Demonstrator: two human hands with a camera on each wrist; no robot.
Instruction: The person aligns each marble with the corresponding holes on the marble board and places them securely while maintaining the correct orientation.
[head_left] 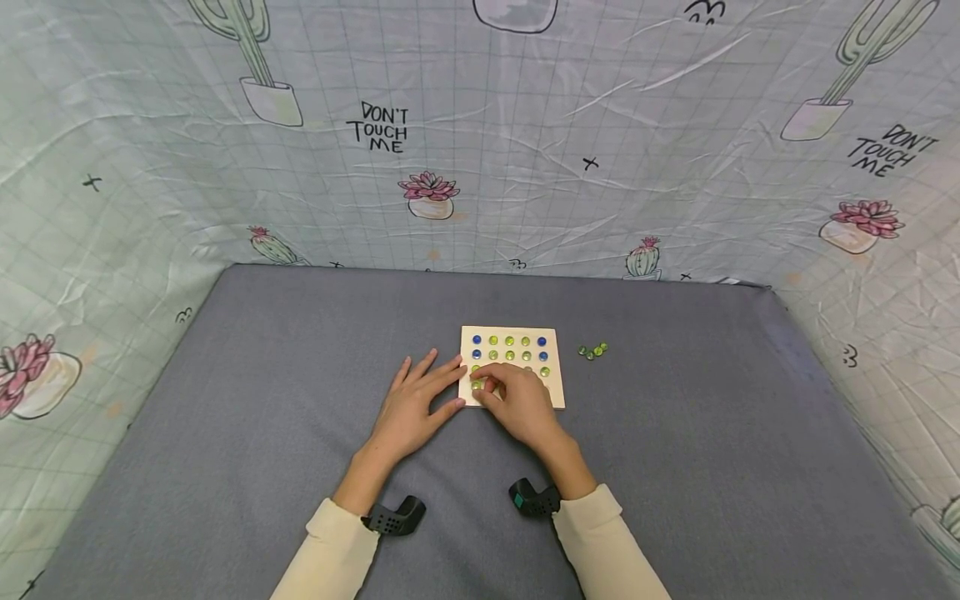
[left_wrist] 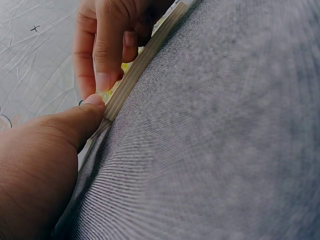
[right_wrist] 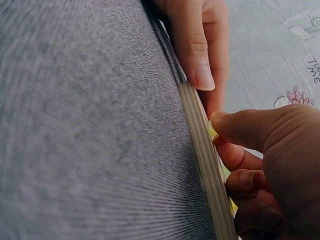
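A light wooden board (head_left: 513, 333) with rows of blue and yellow-green glass marbles lies on the grey cloth. My right hand (head_left: 521, 404) bends over its lower left part. The thumb and index finger pinch a yellow-green marble (head_left: 477, 386) at the near left corner, and that marble also shows by the thumb in the right wrist view. The other right fingers are curled over the board, hiding some marbles. My left hand (head_left: 411, 408) lies flat with fingers spread, its fingertips at the board's left edge. In the left wrist view, its thumb (left_wrist: 75, 125) reaches the board's corner.
A few loose green marbles (head_left: 592, 352) lie on the cloth right of the board. Grey cloth (head_left: 300, 350) covers the table. A printed curtain (head_left: 510, 192) with cactus drawings rises behind the table and at both sides. Each wrist wears a black band (head_left: 395, 517).
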